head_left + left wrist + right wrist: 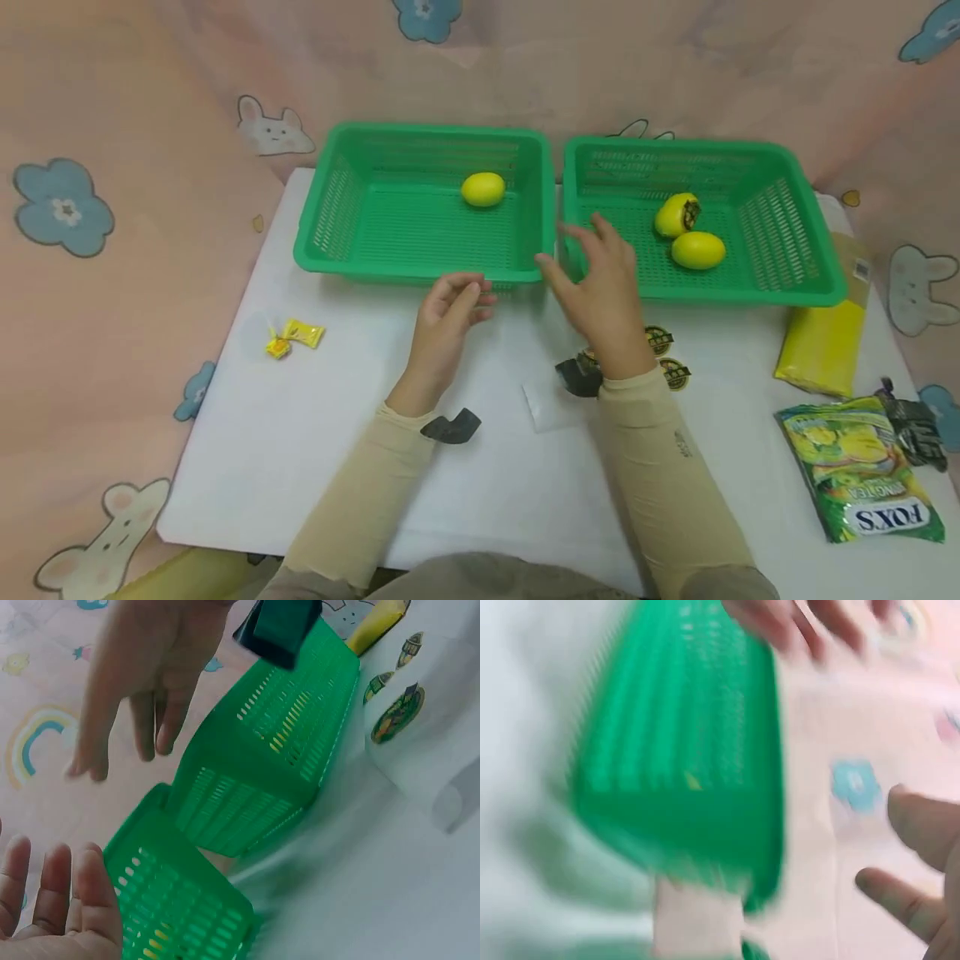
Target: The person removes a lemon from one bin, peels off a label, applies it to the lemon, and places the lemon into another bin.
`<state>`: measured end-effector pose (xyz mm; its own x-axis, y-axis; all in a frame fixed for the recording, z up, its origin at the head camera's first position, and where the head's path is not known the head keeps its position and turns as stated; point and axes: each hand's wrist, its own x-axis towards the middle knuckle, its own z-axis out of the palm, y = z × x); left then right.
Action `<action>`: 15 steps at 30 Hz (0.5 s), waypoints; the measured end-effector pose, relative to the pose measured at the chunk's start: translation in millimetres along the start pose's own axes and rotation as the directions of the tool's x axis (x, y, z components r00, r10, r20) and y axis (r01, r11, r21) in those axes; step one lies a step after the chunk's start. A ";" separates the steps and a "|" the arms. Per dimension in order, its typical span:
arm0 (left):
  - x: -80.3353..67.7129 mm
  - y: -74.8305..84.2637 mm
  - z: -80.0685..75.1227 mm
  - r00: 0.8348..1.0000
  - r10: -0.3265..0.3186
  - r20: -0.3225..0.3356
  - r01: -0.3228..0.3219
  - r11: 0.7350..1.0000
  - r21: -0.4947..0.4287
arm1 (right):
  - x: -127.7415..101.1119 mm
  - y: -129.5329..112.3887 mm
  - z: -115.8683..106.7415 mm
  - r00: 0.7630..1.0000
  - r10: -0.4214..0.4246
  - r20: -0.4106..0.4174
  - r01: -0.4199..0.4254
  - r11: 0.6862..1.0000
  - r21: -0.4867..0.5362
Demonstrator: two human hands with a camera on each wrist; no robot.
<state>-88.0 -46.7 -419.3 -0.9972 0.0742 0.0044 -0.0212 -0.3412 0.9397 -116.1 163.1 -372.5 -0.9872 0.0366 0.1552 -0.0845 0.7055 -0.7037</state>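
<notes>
My left hand (446,329) hovers by the front rim of the left green basket (420,272), its fingers loosely bent and nothing in them. Over the gap between the baskets, my right hand (603,287) spreads its fingers, also holding nothing. It overlaps the near left corner of the right green basket (750,295) in the head view. One yellow lemon (483,190) lies inside the left basket. Two yellow fruits lie together in the right basket: a smooth lemon (698,250) and a lemon with a dark, patterned patch (677,215).
Two small yellow wrapped candies (303,333) lie at the left. At the right are a yellow packet (821,350), a green FOX'S bag (862,471) and a crumpled black wrapper (917,429). Round dark stickers (674,374) and a clear plastic piece (551,407) lie near my right wrist.
</notes>
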 end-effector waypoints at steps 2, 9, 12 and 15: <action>-0.7 -2.6 -3.9 1.000 -0.004 0.007 0.004 1.000 -0.014 | -1.4 -7.9 17.6 0.999 0.000 0.046 0.002 0.999 -0.041; 26.4 35.1 -9.7 0.998 -0.020 0.060 0.018 0.999 0.043 | -7.8 -10.2 44.2 0.998 -0.068 0.019 0.069 0.995 -0.077; 71.4 70.5 -9.2 0.994 -0.099 0.055 0.085 0.972 0.221 | -6.6 -12.0 45.0 0.996 -0.090 0.025 0.091 0.993 -0.079; 131.0 92.1 -6.8 0.970 -0.231 0.073 0.148 0.802 0.578 | -5.1 -14.2 47.4 0.995 -0.084 0.057 0.089 0.993 -0.079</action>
<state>-221.1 -74.7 -334.5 -0.9574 0.2191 -0.1881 -0.1233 0.2790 0.9523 -116.3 119.3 -396.1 -0.9827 -0.0635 0.1741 -0.1607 0.7598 -0.6300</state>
